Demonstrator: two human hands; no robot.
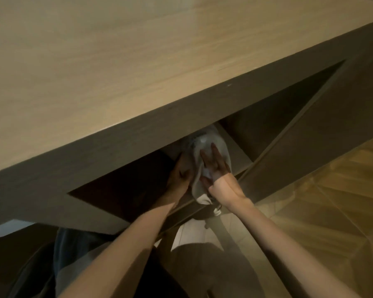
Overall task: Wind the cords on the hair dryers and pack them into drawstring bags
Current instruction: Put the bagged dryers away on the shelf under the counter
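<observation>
The grey drawstring bag point(203, 140) sits just below the centre of the frame. It is bulging with something inside and is partly pushed into an open compartment point(241, 151) under a tabletop. Its rounded far end lies inside the opening, close under the table edge. Its gathered neck points toward the bottom of the frame and hangs past the front lip of the compartment. A short length of drawstring point(217, 211) with a pale end dangles below the neck.

The right hand point(216, 169) lies flat on top of the bag. Its fingers point(213, 152) are straight and slightly fanned apart, pointing into the opening, and the palm presses on the fabric. The thumb sits low against the bag's near side.

The left hand point(179, 175) is against the bag's left flank, touching the cloth. It is in deep shadow, so I cannot tell whether its fingers curl round the bag or lie straight.

Both bare forearms run up from the bottom edge of the frame.

The pale wooden tabletop point(95, 72) fills the upper left. The dark front panel of the table crosses the frame diagonally. Wood flooring point(332, 201) shows at the lower right, and the person's dark clothing point(73, 254) at the lower left.
</observation>
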